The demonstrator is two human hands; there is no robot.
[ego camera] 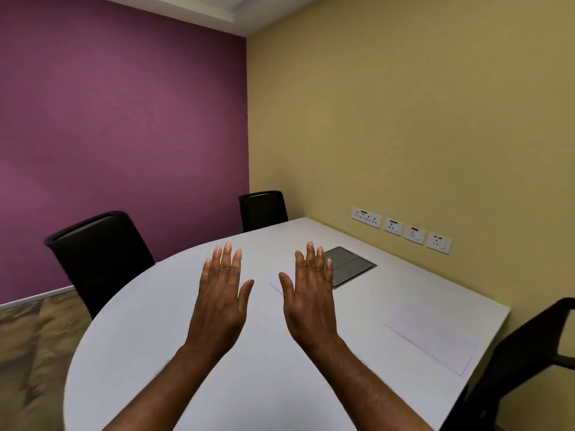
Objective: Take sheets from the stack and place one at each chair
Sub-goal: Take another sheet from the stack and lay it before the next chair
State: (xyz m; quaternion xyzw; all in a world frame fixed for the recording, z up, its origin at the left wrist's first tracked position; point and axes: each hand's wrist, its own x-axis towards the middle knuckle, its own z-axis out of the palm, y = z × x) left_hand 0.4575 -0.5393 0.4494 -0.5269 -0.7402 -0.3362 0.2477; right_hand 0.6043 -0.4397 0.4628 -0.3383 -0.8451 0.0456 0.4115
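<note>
Two hands hang over the table, both empty. The left hand point(222, 293) and the right hand point(311, 297) show their backs to the camera, fingers straight and lightly fanned, thumbs turned toward each other, pinching nothing. Whether they touch the tabletop cannot be told.

Just past the right hand, at frame centre, a pale paper corner point(275, 283) pokes out from behind the thumb. It lies flat on the white rounded table point(155, 353) beside the grey rectangular hatch point(351, 262). It is probably the stack, kept mid-table so every seat is within reach, though its thickness cannot be judged.

Toward the lower right, a single pale sheet point(432, 343) lies squared to the table edge in front of the black armchair point(529, 353) at the right border, so that place looks served. The black high-backed chair point(99, 253) at left and the far black chair point(263, 209), centre frame, have no paper visible before them; those two places likely remain.
</note>
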